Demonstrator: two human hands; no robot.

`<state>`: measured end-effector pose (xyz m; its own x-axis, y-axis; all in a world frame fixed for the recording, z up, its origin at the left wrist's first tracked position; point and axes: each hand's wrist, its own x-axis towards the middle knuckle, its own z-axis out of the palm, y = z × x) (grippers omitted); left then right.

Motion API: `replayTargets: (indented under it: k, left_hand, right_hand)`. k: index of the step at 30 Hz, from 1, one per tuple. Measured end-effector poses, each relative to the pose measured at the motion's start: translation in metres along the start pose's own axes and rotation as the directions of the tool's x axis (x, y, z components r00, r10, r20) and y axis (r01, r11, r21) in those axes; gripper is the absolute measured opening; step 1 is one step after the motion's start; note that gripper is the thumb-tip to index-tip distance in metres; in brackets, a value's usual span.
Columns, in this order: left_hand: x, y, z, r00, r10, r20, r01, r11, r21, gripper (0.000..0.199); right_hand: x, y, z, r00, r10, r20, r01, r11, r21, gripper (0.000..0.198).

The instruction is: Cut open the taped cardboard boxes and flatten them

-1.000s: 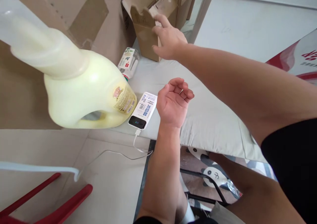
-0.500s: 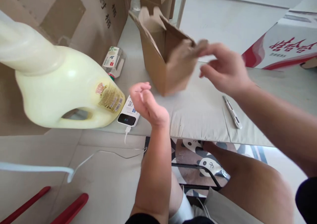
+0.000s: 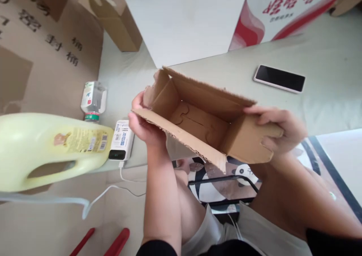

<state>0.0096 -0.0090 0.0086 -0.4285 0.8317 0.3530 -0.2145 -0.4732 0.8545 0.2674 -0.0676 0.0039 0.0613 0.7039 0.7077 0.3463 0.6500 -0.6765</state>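
An open cardboard box point(image 3: 195, 126) is held tilted above the front edge of the cloth-covered surface, its inside facing me. Interlocking bottom flaps show within, and nothing lies in it. My left hand point(image 3: 145, 129) grips the box's left end, partly hidden behind the near wall. At the other end, my right hand point(image 3: 283, 129) has its fingers closed around the right end flap. A white power bank point(image 3: 122, 139) with a cable plugged in lies left of my left hand. Beyond my right hand rests a phone point(image 3: 279, 78), screen up.
A large pale yellow jug point(image 3: 56, 150) stands at the left by a big carton point(image 3: 17, 78). A small clear bottle point(image 3: 93, 101) lies behind the power bank. Farther back are another cardboard box point(image 3: 121, 26), a white panel point(image 3: 192, 22) and a red-and-white box point(image 3: 251, 22).
The cardboard box has been lifted off the surface and tilted towards me. My left hand, empty before, now grips it too. The view has shifted, bringing the phone in; the utility knife no longer shows.
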Motion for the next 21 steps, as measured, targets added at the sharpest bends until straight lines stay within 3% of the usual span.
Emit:
replayTargets:
  k: [2,4,7,11,15,18,21]
  left_hand:
    - [0.0,-0.004,0.008,1.0,0.018,0.02,-0.019,0.999,0.041,0.075]
    - [0.0,-0.01,0.014,0.997,0.042,0.068,-0.049,0.994,0.095,0.077]
    - [-0.003,-0.02,0.022,0.983,0.116,0.139,-0.141,0.973,0.181,0.061]
    - [-0.007,-0.029,0.025,0.985,0.126,0.115,-0.154,0.946,0.286,0.039]
    - [-0.007,-0.031,0.02,0.989,0.078,0.125,-0.116,0.936,0.332,0.04]
    - [-0.005,-0.03,0.015,0.985,0.076,0.154,-0.122,0.94,0.319,0.047]
    - [-0.004,-0.029,0.01,0.981,0.083,0.175,-0.132,0.949,0.287,0.048]
  right_hand:
    - [0.0,0.002,0.001,0.999,0.029,-0.036,-0.029,1.0,0.009,0.016]
    - [-0.001,0.005,0.001,0.995,0.104,-0.008,-0.104,0.994,0.036,0.037]
    - [-0.006,0.011,-0.004,0.987,0.153,0.047,-0.153,0.988,0.011,0.058]
    - [-0.012,0.017,-0.011,0.976,0.179,-0.125,-0.197,0.97,-0.145,0.061]
    - [-0.016,0.017,-0.008,0.962,0.262,0.075,-0.259,0.965,-0.045,0.035]
    - [-0.021,0.017,-0.002,0.964,0.213,0.162,-0.229,0.969,0.09,0.038]
    - [-0.024,0.019,0.002,0.952,0.245,0.182,-0.262,0.962,0.075,0.046]
